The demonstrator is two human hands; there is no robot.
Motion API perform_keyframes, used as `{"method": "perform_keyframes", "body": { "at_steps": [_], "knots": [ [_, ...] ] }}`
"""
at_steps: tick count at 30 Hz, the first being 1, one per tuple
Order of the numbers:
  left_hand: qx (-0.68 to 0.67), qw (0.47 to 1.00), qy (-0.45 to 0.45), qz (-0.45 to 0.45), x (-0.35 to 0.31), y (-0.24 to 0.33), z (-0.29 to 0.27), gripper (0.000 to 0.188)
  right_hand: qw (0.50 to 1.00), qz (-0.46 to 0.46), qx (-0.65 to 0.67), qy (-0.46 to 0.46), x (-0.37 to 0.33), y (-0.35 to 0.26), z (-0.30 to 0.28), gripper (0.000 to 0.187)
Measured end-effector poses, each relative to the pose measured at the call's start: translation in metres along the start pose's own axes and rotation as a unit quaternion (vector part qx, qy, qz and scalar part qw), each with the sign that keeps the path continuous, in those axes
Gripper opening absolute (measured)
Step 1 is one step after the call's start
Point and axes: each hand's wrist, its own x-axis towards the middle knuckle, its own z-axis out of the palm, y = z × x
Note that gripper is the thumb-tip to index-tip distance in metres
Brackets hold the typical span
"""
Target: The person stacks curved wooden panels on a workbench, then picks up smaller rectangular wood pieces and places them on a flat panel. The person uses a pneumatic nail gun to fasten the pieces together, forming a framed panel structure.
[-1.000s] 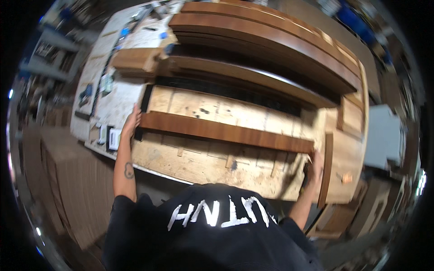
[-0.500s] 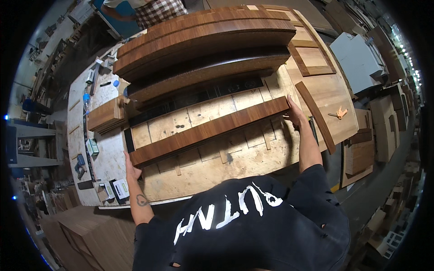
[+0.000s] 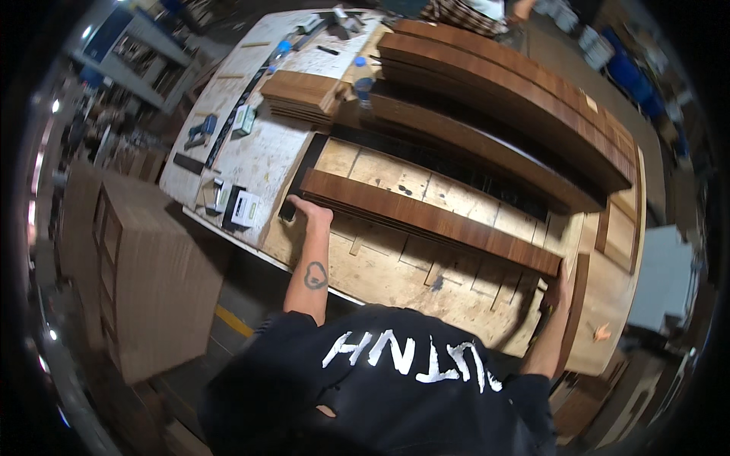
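Note:
A stack of long, narrow brown boards [image 3: 430, 216] slants across the bench in front of me, its left end farther away than its right. My left hand [image 3: 310, 210] is by the stack's left end, fingers stretched toward a black strip [image 3: 308, 163] on the bench. At the other end, my right hand [image 3: 561, 292] grips the stack, its fingers against the end face and partly hidden. Whether the stack rests on the bench or hangs just above it, I cannot tell.
Taller stacks of long brown boards [image 3: 517, 91] stand behind. Short boards [image 3: 300, 91], a plastic bottle [image 3: 362, 82], a blue power drill [image 3: 201, 131] and small boxes [image 3: 243, 207] lie left. A loose strip [image 3: 578, 304] lies right. Another person [image 3: 471, 14] stands across the bench.
My view has swung, so the bench appears turned. My left hand's fingers now stretch out beside the stack's left end; the right hand stays at the other end.

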Motion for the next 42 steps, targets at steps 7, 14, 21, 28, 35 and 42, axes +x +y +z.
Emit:
{"method": "perform_keyframes", "body": {
  "at_steps": [7, 14, 21, 28, 35, 42],
  "knots": [
    [0.068, 0.994, 0.088, 0.007, 0.022, -0.003, -0.016, 0.095, 0.906, -0.388, -0.073, 0.15, 0.039, -0.072, 0.069, 0.047],
    [0.046, 0.993, 0.092, -0.055, -0.057, -0.069, 0.005, 0.098, 0.783, -0.419, -0.383, -0.254, -0.023, -0.108, 0.452, 0.04],
    [0.117, 0.984, 0.109, -0.075, -0.101, -0.099, 0.021, 0.095, 0.72, -0.093, -0.546, -0.418, 0.045, -0.058, 0.562, 0.078],
    [0.084, 0.992, 0.073, -0.063, -0.094, -0.096, 0.02, 0.098, 0.729, 0.016, -0.5, -0.467, 0.058, -0.043, 0.566, 0.072],
    [0.085, 0.992, 0.071, -0.055, -0.092, -0.1, 0.03, 0.101, 0.718, 0.02, -0.513, -0.47, 0.06, -0.043, 0.568, 0.077],
    [0.098, 0.992, 0.059, -0.052, -0.098, -0.102, 0.029, 0.104, 0.702, 0.021, -0.564, -0.433, 0.062, -0.043, 0.568, 0.09]
  ]
}}
